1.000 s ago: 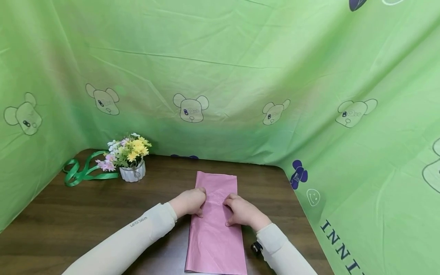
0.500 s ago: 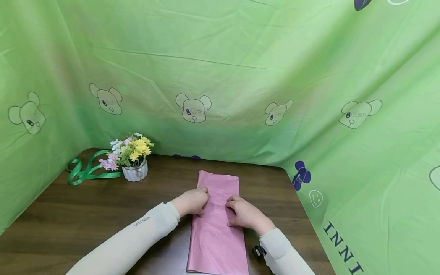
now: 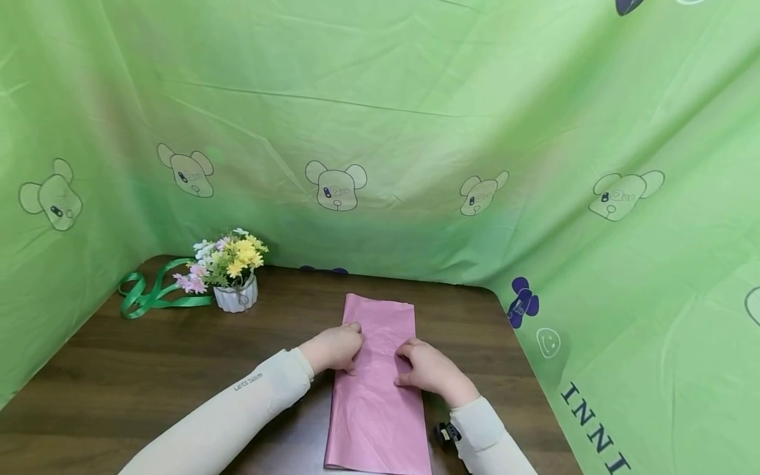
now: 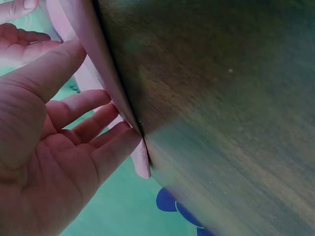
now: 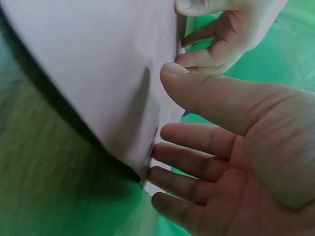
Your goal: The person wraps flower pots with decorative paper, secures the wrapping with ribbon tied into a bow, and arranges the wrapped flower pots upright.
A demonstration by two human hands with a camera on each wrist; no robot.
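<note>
A long, folded sheet of pink wrapping paper (image 3: 380, 422) lies lengthwise on the wooden table. My left hand (image 3: 334, 348) rests at its left edge; in the left wrist view, the fingertips (image 4: 129, 135) and thumb touch the folded side. Over the right part of the paper is my right hand (image 3: 432, 371), its thumb and fingers apart. The right wrist view shows the right fingers (image 5: 189, 156) nearly straight beside the paper's surface, with the thumb (image 5: 206, 93) above them. Whether the right thumb touches the paper, I cannot tell.
A white pot of artificial flowers (image 3: 235, 297) stands at the back left of the table (image 3: 178, 369). Beside it lies a loose green ribbon (image 3: 139, 300). A green printed cloth (image 3: 404, 132) hangs behind and along both sides.
The head view has shifted slightly, so the scene sits a little farther right. My right hand has moved slightly toward the paper's right edge; the left hand stays at the left edge.
</note>
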